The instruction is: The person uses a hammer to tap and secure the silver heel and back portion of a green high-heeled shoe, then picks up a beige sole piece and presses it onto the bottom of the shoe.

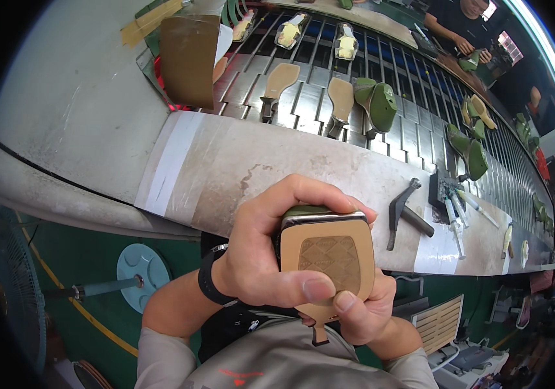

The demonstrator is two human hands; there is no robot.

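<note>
Close in front of my body I hold a heeled shoe (355,236) with its tan sole turned up. A darker textured patch lies in the middle of that sole, and a strip of green shows along the toe edge. My left hand (261,253) wraps round the left side and the toe, its thumb pressed on the sole. Lower down, my right hand (365,314) grips the narrow part, thumb on the sole beside the left thumb. The short heel (320,334) points toward me; the rest of the upper is hidden by the sole and my hands.
Beyond the worktop (277,155) runs a slatted conveyor (413,120) carrying green shoes (378,107) and tan soles (341,97). A hammer (402,211) and several syringe-like tubes (454,217) lie at the right. A brown board (188,61) stands far left. A co-worker (462,29) handles a green shoe across the line.
</note>
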